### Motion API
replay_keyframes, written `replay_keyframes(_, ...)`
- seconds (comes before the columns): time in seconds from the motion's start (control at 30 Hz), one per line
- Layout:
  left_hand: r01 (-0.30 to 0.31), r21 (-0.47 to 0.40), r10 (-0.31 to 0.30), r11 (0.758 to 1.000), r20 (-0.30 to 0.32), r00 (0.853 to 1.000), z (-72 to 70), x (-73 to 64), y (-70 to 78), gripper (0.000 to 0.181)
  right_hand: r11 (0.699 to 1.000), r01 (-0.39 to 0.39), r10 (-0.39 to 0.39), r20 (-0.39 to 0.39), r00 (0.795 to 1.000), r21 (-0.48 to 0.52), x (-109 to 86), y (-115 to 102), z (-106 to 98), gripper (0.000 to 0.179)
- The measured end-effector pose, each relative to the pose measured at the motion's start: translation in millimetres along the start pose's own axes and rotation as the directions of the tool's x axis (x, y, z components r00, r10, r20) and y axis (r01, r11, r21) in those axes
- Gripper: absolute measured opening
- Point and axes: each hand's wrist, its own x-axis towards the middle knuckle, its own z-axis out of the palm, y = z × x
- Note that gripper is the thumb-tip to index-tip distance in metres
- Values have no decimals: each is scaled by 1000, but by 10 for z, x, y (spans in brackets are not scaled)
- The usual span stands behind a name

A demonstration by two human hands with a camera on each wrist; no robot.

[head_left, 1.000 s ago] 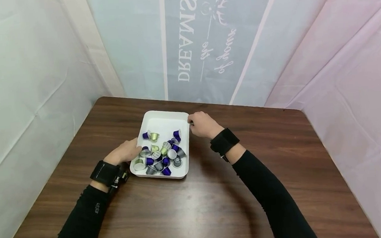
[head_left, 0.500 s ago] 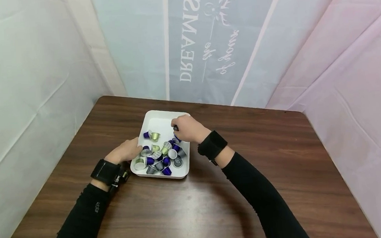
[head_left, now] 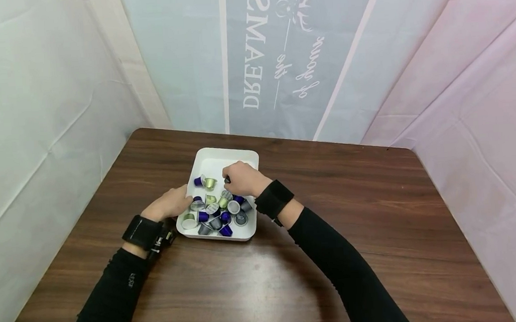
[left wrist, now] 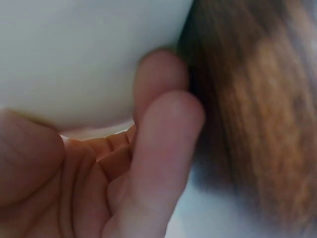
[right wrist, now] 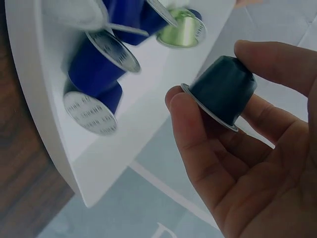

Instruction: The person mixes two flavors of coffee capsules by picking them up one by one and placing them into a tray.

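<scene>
A white tray [head_left: 217, 160] holds several coffee capsules in purple, green and grey, most of them gathered in its near half. My left hand [head_left: 167, 204] grips the tray's left side, thumb at the rim; in the left wrist view its fingers [left wrist: 166, 148] curl against the white wall. Over the tray's far right part is my right hand [head_left: 244, 178]. It pinches a dark teal coffee capsule [right wrist: 225, 91] between thumb and fingers, its silver rim toward the fingertips. A green capsule [head_left: 210, 183] and a purple one [head_left: 198, 181] lie just left of that hand.
The tray stands on a dark wooden table [head_left: 332, 200] near its back edge. A light blue curtain [head_left: 179, 61] with printed lettering hangs behind, and pale cloth walls [head_left: 35, 121] rise at both sides.
My right hand has moved left from the tray's right rim to over its inside, carrying the dark capsule. My left hand stays at the tray's left side.
</scene>
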Motion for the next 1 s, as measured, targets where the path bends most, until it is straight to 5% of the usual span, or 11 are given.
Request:
replay_keyframes(0.73, -2, -1, 2, 1000, 5, 1000, 32, 53, 19, 52, 999, -53, 53, 39, 998, 0, 34, 44, 136, 15)
replay_keyframes(1.0, -2, -13, 2, 1000, 9, 1000, 33, 47, 2, 51, 997, -70, 70, 25, 997, -16, 5, 20, 25, 32)
